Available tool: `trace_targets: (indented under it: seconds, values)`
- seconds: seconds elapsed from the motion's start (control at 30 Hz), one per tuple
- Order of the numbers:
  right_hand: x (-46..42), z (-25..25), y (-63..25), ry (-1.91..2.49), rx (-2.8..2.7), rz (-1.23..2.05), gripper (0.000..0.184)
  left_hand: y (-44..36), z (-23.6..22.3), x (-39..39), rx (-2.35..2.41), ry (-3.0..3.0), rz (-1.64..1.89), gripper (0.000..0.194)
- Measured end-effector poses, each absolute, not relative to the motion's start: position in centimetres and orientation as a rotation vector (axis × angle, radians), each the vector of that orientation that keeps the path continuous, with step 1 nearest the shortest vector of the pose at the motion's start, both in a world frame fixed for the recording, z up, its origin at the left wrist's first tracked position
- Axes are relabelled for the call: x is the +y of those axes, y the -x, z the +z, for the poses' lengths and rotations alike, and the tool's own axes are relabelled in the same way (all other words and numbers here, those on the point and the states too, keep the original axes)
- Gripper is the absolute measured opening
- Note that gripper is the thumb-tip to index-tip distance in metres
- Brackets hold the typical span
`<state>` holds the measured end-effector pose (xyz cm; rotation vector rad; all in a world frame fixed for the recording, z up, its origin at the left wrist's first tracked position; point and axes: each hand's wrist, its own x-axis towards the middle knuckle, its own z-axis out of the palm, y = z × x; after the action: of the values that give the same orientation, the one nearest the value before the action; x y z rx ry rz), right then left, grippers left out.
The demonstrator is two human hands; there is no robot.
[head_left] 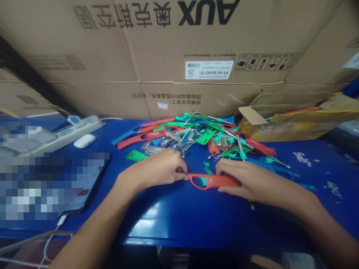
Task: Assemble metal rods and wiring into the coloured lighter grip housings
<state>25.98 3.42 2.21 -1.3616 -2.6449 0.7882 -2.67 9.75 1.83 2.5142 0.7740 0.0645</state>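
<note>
An orange-red plastic lighter shell (211,181) with a teal trigger lies flat on the blue table (182,216). My left hand (161,168) pinches its left tip, fingers curled together. My right hand (246,179) grips its right end, thumb below and fingers over the top. Just beyond my hands sits a pile of lighter parts (196,136): red, green and blue shells, metal tubes, teal pieces.
A big cardboard box (174,56) walls off the back. A yellow plastic bag (294,123) lies at the right. At the left are a power strip (70,130), a white earbud case (84,141), a phone (86,186) and cables.
</note>
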Motion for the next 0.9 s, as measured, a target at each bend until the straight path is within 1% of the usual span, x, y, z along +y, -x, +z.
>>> trace_targets:
  seconds: [0.23, 0.47, 0.63, 0.9]
  values:
    - [3.38, 2.28, -26.23, 1.381, -2.612, 0.819, 0.026, 2.63, 1.85, 9.74, 0.758, -2.504, 0.118, 0.019]
    - [3.33, 1.94, -26.52, 1.352, -2.599, 0.823, 0.03, 2.51, 2.08, 9.57, 0.768, -2.499, 0.072, 0.02]
    - [3.35, 1.84, -26.47, 1.335, -2.582, 0.809, 0.032, 2.71, 1.89, 9.69, 0.762, -2.497, 0.111, 0.019]
    - [3.46, 1.87, -26.47, 1.332, -2.577, 0.838, 0.032, 2.71, 1.87, 9.65, 0.768, -2.494, 0.099, 0.02]
